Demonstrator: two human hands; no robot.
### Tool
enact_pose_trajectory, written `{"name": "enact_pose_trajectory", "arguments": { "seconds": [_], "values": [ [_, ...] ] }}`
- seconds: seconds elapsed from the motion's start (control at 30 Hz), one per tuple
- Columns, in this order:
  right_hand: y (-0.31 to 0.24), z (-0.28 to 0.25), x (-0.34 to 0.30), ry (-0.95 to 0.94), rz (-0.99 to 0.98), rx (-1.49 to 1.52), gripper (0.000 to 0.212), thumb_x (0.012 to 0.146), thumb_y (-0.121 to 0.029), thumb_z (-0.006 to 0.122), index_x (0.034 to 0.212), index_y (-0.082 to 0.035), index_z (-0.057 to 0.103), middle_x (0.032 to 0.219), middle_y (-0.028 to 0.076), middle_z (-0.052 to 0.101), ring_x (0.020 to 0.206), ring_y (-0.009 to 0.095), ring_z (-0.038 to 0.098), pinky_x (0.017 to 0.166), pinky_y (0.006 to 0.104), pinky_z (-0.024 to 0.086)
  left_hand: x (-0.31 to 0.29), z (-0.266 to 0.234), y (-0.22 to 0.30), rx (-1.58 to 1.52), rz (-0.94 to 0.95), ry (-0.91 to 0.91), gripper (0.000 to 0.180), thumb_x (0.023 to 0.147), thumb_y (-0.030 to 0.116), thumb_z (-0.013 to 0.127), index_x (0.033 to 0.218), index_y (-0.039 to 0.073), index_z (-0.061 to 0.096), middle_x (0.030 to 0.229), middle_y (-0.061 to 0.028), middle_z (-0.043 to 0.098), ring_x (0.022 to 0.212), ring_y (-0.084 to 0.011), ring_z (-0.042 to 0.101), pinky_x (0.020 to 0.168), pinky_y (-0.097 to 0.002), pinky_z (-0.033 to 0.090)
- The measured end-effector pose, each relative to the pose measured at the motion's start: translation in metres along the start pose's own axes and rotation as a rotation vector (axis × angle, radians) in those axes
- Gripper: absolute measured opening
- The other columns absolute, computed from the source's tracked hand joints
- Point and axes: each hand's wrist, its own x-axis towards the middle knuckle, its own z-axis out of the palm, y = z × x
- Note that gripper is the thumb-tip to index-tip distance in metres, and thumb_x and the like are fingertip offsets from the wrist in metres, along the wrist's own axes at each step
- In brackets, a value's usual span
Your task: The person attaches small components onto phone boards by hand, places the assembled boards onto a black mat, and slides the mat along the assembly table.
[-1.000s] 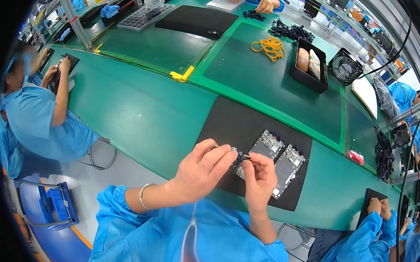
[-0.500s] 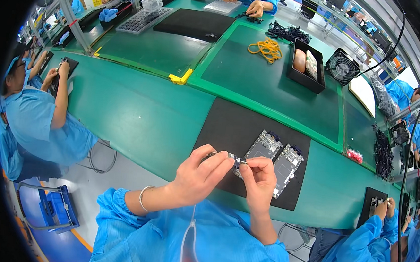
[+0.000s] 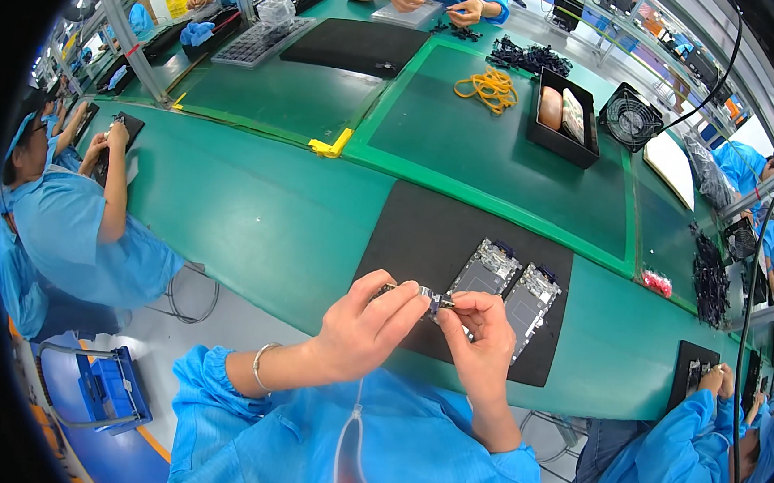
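Over the black mat [image 3: 419, 230], left hand [image 3: 365, 330] and right hand [image 3: 485, 347] pinch 1 small electronic part [image 3: 435, 300] — both curled.

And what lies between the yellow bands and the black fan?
In the head view, an open black box stands between the yellow bands and the black fan, with some items inside.

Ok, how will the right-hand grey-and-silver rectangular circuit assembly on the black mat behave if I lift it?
That rectangular circuit assembly is probably stiff, since its edges look straight. Its exposed components suggest it may be fragile. Lying flat on the mat, it seems unlikely to roll.
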Motion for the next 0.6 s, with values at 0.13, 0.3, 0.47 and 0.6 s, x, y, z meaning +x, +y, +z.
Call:
{"name": "enact_pose_trajectory", "arguments": {
  "seconds": [0.13,0.3,0.47,0.6],
  "values": [
    [-0.002,-0.004,0.001,-0.059,0.038,0.000,0.018,0.082,0.006,0.061,0.094,0.002,0.049,0.096,0.010,0.058,0.086,0.013,0.060,0.078,0.0250,0.052,-0.001,0.000,0.000,-0.006,0.014,-0.005,0.040,0.065,0.003,0.067,0.105,0.006,0.061,0.106,-0.0066,0.056,0.089,-0.0264,0.056,0.064,-0.0272,0.051],
    [0.001,-0.009,0.005,-0.108,0.075,0.070,0.017,0.081,0.002,0.064,0.092,0.000,0.051,0.093,0.010,0.059,0.087,0.014,0.061,0.079,0.0272,0.052,-0.003,-0.002,-0.001,-0.028,0.019,-0.007,0.040,0.066,0.003,0.067,0.105,0.006,0.061,0.105,-0.0066,0.056,0.089,-0.0268,0.056,0.065,-0.0277,0.051],
    [-0.003,-0.016,0.012,-0.169,0.071,0.094,0.015,0.081,-0.002,0.067,0.088,-0.001,0.053,0.090,0.008,0.061,0.086,0.014,0.061,0.078,0.0283,0.052,-0.004,-0.002,-0.003,-0.059,0.023,-0.003,0.039,0.066,0.003,0.067,0.104,0.006,0.061,0.104,-0.0064,0.056,0.089,-0.0269,0.056,0.066,-0.0285,0.051],
    [-0.005,-0.024,0.020,-0.286,0.105,0.076,0.014,0.082,0.002,0.064,0.088,0.000,0.052,0.091,0.007,0.056,0.082,0.010,0.057,0.075,0.0242,0.049,0.000,-0.005,-0.002,-0.048,0.078,-0.018,0.039,0.066,0.003,0.067,0.104,0.007,0.061,0.104,-0.0067,0.056,0.089,-0.0271,0.056,0.066,-0.0284,0.051]
  ]
}}
